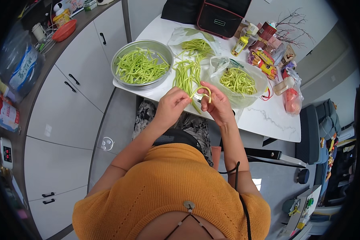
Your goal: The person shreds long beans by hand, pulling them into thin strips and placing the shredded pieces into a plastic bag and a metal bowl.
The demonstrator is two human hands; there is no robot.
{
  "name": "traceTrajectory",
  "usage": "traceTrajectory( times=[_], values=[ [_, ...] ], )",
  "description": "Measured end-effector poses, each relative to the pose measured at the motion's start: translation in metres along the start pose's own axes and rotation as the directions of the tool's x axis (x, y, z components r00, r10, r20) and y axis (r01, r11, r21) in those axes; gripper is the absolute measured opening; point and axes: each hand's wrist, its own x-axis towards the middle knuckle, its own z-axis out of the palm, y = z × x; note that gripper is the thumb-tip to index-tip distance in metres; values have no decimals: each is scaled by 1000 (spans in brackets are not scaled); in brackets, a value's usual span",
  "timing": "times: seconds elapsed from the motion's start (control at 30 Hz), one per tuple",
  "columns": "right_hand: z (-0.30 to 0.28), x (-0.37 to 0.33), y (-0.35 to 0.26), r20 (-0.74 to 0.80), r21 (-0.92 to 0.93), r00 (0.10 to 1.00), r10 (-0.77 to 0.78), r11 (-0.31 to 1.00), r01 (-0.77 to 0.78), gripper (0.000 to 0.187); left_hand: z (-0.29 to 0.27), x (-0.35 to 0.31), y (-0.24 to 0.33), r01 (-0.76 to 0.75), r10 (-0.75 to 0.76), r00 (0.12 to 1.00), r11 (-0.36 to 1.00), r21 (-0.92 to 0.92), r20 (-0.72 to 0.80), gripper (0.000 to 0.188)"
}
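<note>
My left hand (173, 105) is closed with fingertips pinched on one end of a long, thin green vegetable stalk (206, 88). The stalk bends in an arch over to my right hand (219, 103), whose fingers are curled around its other part. Just beyond the hands, a bunch of long green stalks (186, 76) lies on the white table. To the left stands a round metal basin (120, 79) heaped with short green pieces (142, 66). On the right, an open plastic bag (214, 68) holds short yellowish-green pieces (238, 81).
Behind the bunch, another plastic bag (178, 37) holds more stalks. A dark box-shaped appliance (220, 20) stands at the back. Yellow bottle (240, 46), snack packets (263, 64) and a bag of reddish fruit (293, 100) crowd the right side. White cabinets (64, 116) curve along the left.
</note>
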Motion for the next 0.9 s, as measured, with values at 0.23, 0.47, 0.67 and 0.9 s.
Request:
traceTrajectory(
  times=[0.23, 0.47, 0.67, 0.9],
  values=[
    [-10, -4, 17, -128, -1, 991, -34, 999, 34, 30, 7, 1, 2, -34, 33, 999, 999, 3, 29, 8],
    [-15, -9, 16, -276, -183, 961, -2, 982, -50, 24, 16, -4, -8, 44, -43, 996, 999, -18, 77, 6],
    [-12, -4, 24, -422, -127, 889, -177, 983, 136, 13, 22, -5, -12, 159, -150, 979, 986, -58, 135, 7],
    [-12, -4, 27, -392, -302, 911, -126, 953, 2, 13, 28, -8, -35, 339, -310, 940, 891, -302, 142, 8]
  ],
)
